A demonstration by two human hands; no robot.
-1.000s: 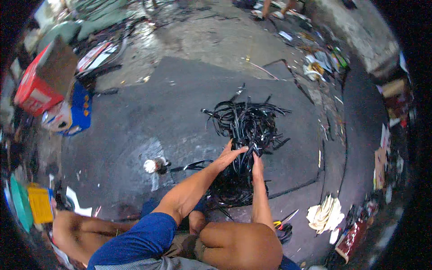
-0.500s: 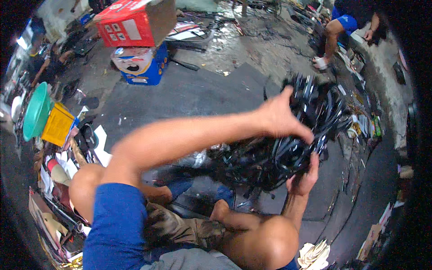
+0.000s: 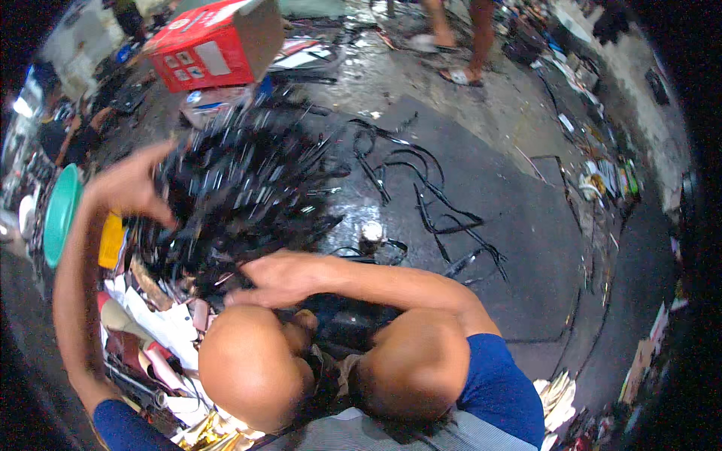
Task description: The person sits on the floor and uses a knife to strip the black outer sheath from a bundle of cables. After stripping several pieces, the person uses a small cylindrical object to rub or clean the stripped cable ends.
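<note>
A large tangled bundle of black, shiny strips (image 3: 248,177) is between my two hands at the left, blurred by motion. My left hand (image 3: 131,184) grips its left side with thumb and fingers spread wide around it. From below, my right hand (image 3: 278,279) presses against the bundle's lower edge, its fingertips partly hidden. Several loose black strips (image 3: 429,188) lie curled on the dark mat (image 3: 526,248) to the right of the bundle. A small, bright round thing (image 3: 371,231) rests on the mat near my knees.
A red cardboard box (image 3: 203,56) stands stacked at the back left, partly behind the bundle. At the left are a green basin (image 3: 64,214) and a yellow container (image 3: 111,240). White papers (image 3: 162,323) lie beside my knee. Another person's legs (image 3: 481,37) are at the back.
Both hands have swung the black bundle from the right across to the left. Loose strips now show on the mat where it was. The other person's legs have moved toward the middle.
</note>
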